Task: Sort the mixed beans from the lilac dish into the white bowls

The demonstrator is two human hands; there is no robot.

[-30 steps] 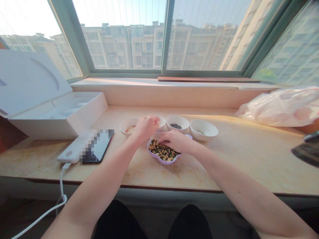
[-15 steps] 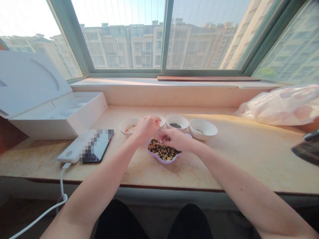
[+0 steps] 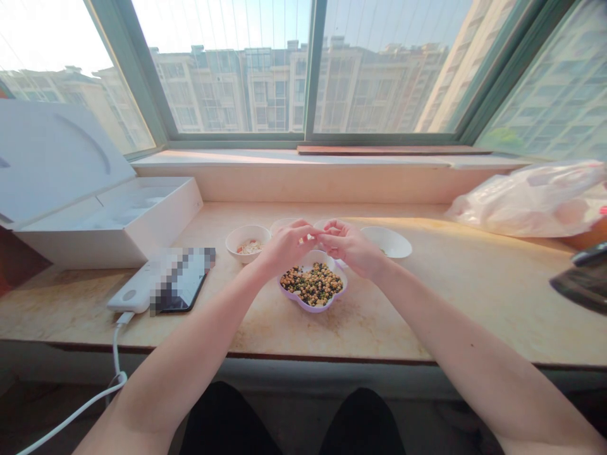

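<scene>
My left hand (image 3: pixel 290 245) and my right hand (image 3: pixel 349 248) meet fingertip to fingertip above the far side of a purple-rimmed, lobed dish (image 3: pixel 315 309). Both are closed in a pinch; anything between the fingers is too small to make out. Mixed beans (image 3: pixel 313 285), tan, black and green, cover the dish's bottom. Behind stands a row of white bowls. The leftmost bowl (image 3: pixel 232 243) holds pale and reddish bits. Two middle bowls are mostly hidden by my hands. The rightmost bowl (image 3: pixel 396 243) is partly covered by my right hand.
On the left lie a phone (image 3: pixel 190 284) and a white power bank (image 3: pixel 130 294) with a cable (image 3: pixel 116 347), near an open white box (image 3: pixel 161 218). A plastic bag (image 3: pixel 531 199) and a dark object (image 3: pixel 581 284) are at the right. The counter's front edge (image 3: pixel 327 360) runs before my knees.
My right hand has lifted out of the beans and moved right and up. My left hand has shifted slightly right, and their fingertips now meet. More of the beans shows.
</scene>
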